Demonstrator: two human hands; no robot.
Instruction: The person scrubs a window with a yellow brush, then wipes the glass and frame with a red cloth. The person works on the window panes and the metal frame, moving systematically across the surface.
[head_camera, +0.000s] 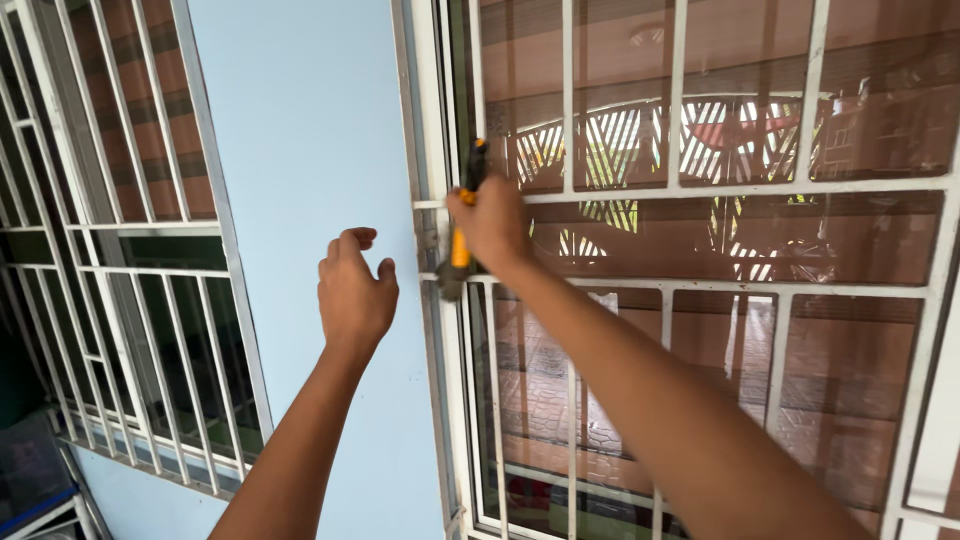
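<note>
Yellow-handled tool (462, 235) is gripped tight by the right hand (493, 222) against the window grille (680, 190); left hand (353, 295) (half-curled, empty) is held near; a slip could strike glass.

No packages, labels, signs or screens show anywhere in this view.

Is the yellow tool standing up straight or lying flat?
Upright. The yellow and black tool runs almost vertically beside the white window frame, gripped mid-handle by the right hand.
</note>
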